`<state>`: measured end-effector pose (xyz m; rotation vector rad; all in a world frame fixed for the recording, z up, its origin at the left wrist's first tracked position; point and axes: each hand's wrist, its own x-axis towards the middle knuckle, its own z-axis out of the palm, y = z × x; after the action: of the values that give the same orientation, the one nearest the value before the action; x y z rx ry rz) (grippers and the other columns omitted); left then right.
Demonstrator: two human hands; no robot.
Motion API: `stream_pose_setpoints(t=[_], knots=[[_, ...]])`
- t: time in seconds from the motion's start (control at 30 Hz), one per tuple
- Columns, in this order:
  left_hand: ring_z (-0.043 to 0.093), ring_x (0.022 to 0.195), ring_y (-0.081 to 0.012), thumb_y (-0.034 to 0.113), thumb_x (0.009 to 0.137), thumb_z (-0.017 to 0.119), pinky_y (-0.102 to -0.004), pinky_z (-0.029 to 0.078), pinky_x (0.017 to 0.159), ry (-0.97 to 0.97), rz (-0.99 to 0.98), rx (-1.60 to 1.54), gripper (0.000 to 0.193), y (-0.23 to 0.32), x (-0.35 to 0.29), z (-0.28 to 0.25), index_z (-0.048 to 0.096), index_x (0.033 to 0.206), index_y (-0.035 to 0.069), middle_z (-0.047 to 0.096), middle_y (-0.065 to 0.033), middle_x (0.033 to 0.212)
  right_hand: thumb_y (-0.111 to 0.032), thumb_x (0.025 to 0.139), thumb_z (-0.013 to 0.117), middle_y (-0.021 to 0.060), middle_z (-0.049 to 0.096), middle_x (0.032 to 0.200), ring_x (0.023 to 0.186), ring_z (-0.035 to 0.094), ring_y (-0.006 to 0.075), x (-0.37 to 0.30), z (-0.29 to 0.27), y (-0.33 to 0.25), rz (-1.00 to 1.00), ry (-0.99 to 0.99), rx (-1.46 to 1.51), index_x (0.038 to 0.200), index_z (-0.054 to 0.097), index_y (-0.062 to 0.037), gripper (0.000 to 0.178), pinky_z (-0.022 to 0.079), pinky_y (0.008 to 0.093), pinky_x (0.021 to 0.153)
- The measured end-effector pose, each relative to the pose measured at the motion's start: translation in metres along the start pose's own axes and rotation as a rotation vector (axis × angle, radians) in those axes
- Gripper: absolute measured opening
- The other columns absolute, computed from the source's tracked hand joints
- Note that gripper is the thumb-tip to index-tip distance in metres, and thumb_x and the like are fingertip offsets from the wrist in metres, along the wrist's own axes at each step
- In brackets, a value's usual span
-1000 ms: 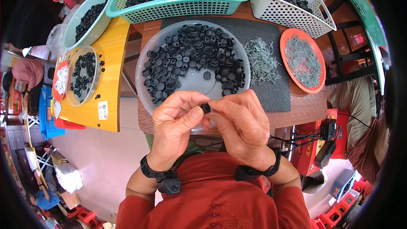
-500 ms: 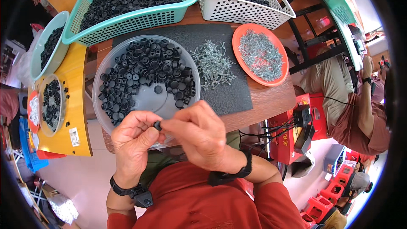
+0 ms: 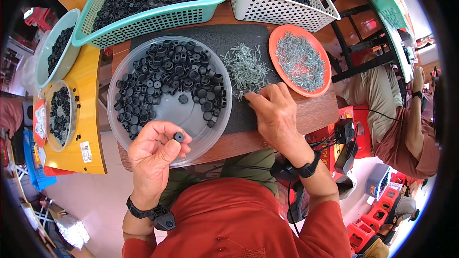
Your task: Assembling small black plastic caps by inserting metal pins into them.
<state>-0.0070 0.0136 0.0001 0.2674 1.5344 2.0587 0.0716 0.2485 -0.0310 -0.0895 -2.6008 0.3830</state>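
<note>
A small round black plastic cap [image 3: 179, 137] with a hole in its face is pinched between the thumb and fingers of my left hand [image 3: 157, 147]. That hand is over the near rim of a clear round tub [image 3: 173, 158], which holds many similar black caps [image 3: 165, 69]. My right hand [image 3: 275, 114] is at the near edge of a loose pile of small silver screws [image 3: 247, 68] on a black mat [image 3: 241, 120]. Its thumb and fingertips come together there; whether a screw is between them is too small to tell.
An orange plate [image 3: 327, 84] of screws lies to the right. Behind stand a green basket [image 3: 153, 27] and a white basket [image 3: 282, 16], both full of black parts. A yellow board [image 3: 93, 129] at left bears another tub. A seated person [image 3: 406, 129] is at far right.
My right hand has left the black cap at my left hand and moved right and away to the screw pile. My left hand keeps the cap, its face now turned up.
</note>
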Motion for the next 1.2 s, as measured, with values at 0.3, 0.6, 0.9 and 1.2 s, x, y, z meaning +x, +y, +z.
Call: stream_pose_setpoints(t=[0.3,0.6,0.9,1.2], knots=[[0.059,0.071,-0.0116,0.017,0.083,0.068,-0.0214,0.048,0.066,-0.064,-0.002,-0.013,0.027,-0.002,0.001,-0.003,0.056,0.098,-0.002,0.063,-0.0104,0.087,0.006,0.063,0.061,0.0087,0.051,0.073,0.069,0.047,0.0265,0.001,-0.004,0.005,0.021,0.085,0.144,0.082,0.064,-0.0048,0.022,0.04,0.0359,0.057],[0.06,0.069,-0.0121,0.017,0.082,0.068,-0.0214,0.049,0.065,-0.047,-0.007,-0.024,0.027,-0.002,0.0,-0.005,0.056,0.097,-0.002,0.064,-0.0108,0.085,0.003,0.064,0.068,0.0091,0.051,0.071,0.068,0.049,0.0276,0.005,-0.007,0.007,-0.017,-0.062,-0.003,0.079,0.062,-0.0033,0.017,0.04,0.0365,0.059],[0.059,0.067,-0.014,0.016,0.08,0.069,-0.023,0.048,0.063,-0.026,-0.029,0.003,0.027,0.001,0.001,0.0,0.056,0.094,-0.003,0.063,-0.0118,0.083,0.002,0.058,0.06,0.0092,0.048,0.069,0.068,0.046,0.0268,0.017,0.002,-0.005,-0.088,0.016,0.104,0.069,0.058,-0.004,0.012,0.039,0.0352,0.059],[0.059,0.067,-0.0143,0.015,0.08,0.068,-0.0236,0.048,0.062,-0.021,-0.025,-0.008,0.026,-0.001,0.001,-0.003,0.056,0.094,-0.003,0.063,-0.0122,0.083,0.004,0.058,0.058,0.0083,0.048,0.071,0.07,0.047,0.027,0.003,-0.005,0.009,-0.091,-0.061,0.094,0.071,0.06,-0.0042,0.016,0.04,0.0358,0.059]])
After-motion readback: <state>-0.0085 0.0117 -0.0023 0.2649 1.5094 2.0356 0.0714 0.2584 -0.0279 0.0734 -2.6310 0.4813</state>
